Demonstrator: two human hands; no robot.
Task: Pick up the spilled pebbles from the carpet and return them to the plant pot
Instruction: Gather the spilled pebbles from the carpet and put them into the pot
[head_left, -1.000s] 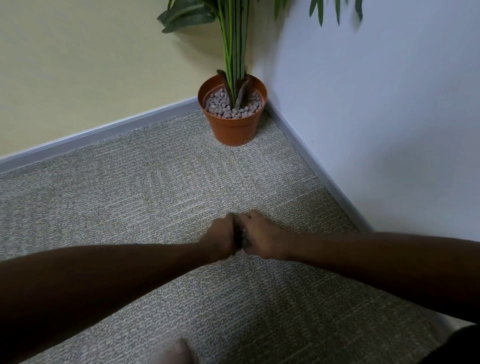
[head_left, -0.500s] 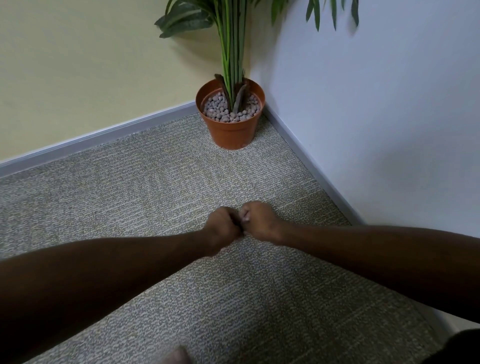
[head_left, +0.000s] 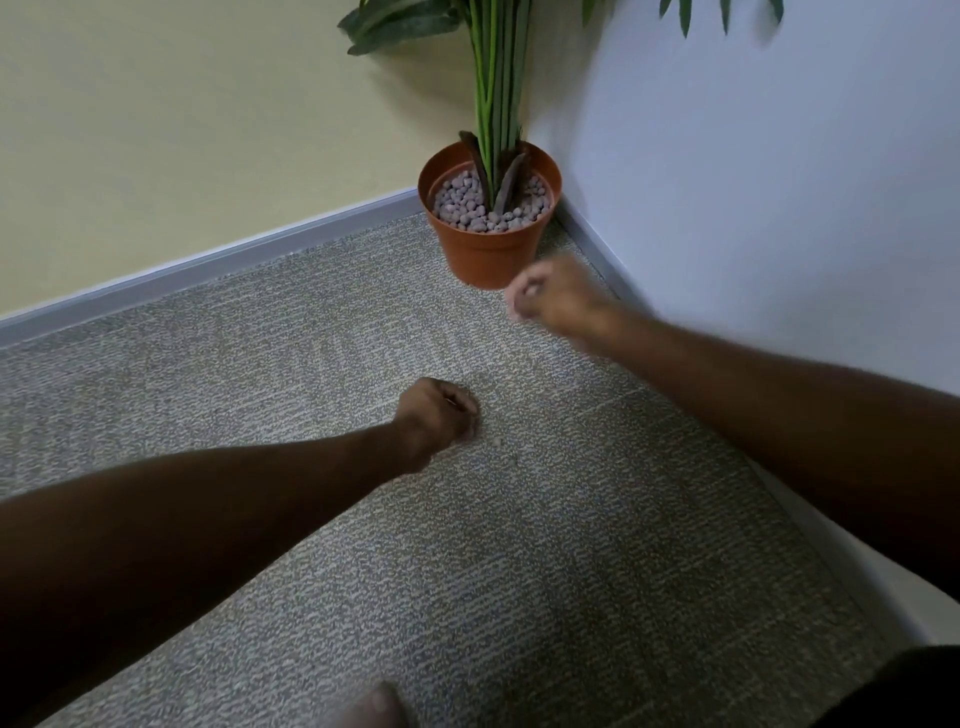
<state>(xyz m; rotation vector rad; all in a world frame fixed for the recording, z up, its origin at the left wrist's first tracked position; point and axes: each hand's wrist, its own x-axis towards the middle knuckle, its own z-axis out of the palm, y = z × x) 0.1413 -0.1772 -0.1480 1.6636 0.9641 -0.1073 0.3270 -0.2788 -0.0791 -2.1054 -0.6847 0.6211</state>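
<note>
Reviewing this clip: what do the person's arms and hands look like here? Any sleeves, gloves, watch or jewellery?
Both forearms are bare right into the frame edges: no sleeves show. The left hand and right hand wear no gloves, and no watch, bracelet or ring is visible on either wrist. The right hand is motion-blurred, so small items there could be missed.

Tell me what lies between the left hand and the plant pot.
In the head view, only bare carpet lies between the left hand and the plant pot.

Pebbles (head_left: 491, 202) in corner plant pot (head_left: 488, 249)
</note>
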